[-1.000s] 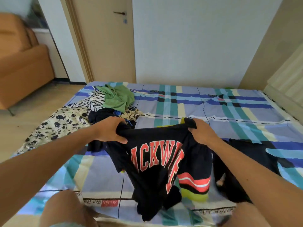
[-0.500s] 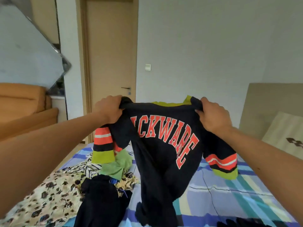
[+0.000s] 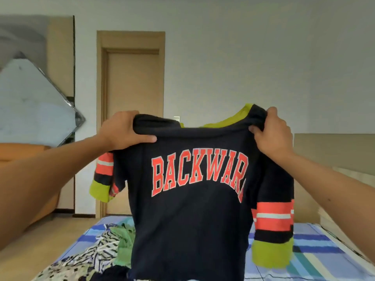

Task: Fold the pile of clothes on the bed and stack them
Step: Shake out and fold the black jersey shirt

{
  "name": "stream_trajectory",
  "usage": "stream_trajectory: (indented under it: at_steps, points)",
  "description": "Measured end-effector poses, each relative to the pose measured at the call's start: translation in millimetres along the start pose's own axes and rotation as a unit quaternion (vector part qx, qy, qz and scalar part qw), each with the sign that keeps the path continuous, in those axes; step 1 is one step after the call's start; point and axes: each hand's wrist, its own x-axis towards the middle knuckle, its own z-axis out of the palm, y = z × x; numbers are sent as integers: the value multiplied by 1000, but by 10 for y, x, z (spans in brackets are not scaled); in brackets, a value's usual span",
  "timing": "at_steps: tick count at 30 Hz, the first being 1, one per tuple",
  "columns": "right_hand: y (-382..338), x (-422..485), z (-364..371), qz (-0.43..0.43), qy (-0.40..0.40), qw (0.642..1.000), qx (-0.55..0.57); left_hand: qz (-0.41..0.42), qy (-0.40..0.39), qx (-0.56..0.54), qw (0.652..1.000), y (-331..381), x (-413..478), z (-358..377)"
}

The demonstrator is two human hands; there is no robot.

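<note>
Holds the dark shirt (image 3: 192, 230) up in the air above the bed (image 3: 328, 252), clear of the sheet, by its two shoulders. Grips one shoulder with the left hand (image 3: 123, 131), fingers curled over the top seam and thumb laid across the front. Pinches the other with the right hand (image 3: 272, 134), a bunch of cloth gathered in the fist near the yellow-green collar. Lets the body hang straight down, red lettering toward the camera and both striped sleeves dangling at the sides, probably so that the weight pulls out creases and shows which way the garment faces before it goes flat. Leaves the pile of clothes (image 3: 95, 260) low on the left of the bed, unfolded. Shows no folded stack anywhere in view, so likely sits near the start of the task. Calls next for lowering the shirt flat onto the bare striped part of the bed, with care that the bunching at the right shoulder does not carry into the fold.
</note>
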Motion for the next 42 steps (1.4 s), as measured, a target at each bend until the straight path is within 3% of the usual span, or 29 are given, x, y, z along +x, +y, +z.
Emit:
stream_trajectory:
  at_steps: [3, 7, 10, 12, 14, 15, 17, 19, 22, 24, 25, 26, 27, 30, 31, 32, 34, 38, 42]
  points:
    - [79, -118, -10, -4, 18, 999, 51, 22, 25, -61, 998, -125, -129, 1]
    - [99, -431, 33, -27, 16, 982, 185, 60, 123, -21, 990, -268, -403, 275]
    - [111, -797, 106, -35, -10, 963, 266, 39, 155, -35, 987, -356, -696, 544]
    - [189, -1082, 221, -40, -77, 954, 286, 23, 129, -40, 991, -449, -972, 742]
    - [334, -1391, 319, -10, -225, 929, 292, 40, 59, -52, 996, -549, -1343, 936]
    - [419, -1551, 341, 13, -327, 898, 295, 48, 6, -58, 997, -588, -1555, 1009]
    - [605, -1892, 347, 68, -529, 801, 271, 64, -133, -58, 987, -670, -2009, 1161]
    - [814, -2250, 361, 79, -671, 719, 165, 89, -257, -68, 960, -751, -2542, 1323]
    - [1021, -2752, 460, 56, -811, 582, 26, 121, -331, -81, 932, -783, -3256, 1525]
    - [1037, -2929, 662, 89, -837, 540, 17, 96, -341, -92, 931, -825, -3457, 1752]
    - [1052, -2978, 834, 112, -828, 549, 29, 63, -365, -117, 922, -842, -3426, 1893]
    - [1085, -3007, 1041, 127, -802, 582, 42, 35, -381, -134, 914, -881, -3326, 2058]
    - [1129, -3026, 1272, 136, -755, 639, 52, 7, -380, -143, 914, -932, -3179, 2247]
    - [1257, -2965, 1959, 147, -529, 835, 50, -124, -254, -26, 959, -1164, -2598, 2855]
    - [1294, -2946, 2114, 153, -465, 871, 33, -178, -206, 25, 962, -1218, -2441, 2999]
    - [1336, -2978, 2234, 161, -434, 886, 16, -218, -178, 65, 957, -1244, -2375, 3133]
    - [1373, -3139, 2392, 181, -440, 880, -9, -246, -184, 98, 947, -1200, -2455, 3373]
    - [1491, -4074, 2309, 203, -522, 828, 35, -208, -309, 40, 927, -819, -3517, 3764]
    - [1688, -5250, 1836, 343, -532, 774, 36, -295, -404, 37, 865, -631, -4903, 3825]
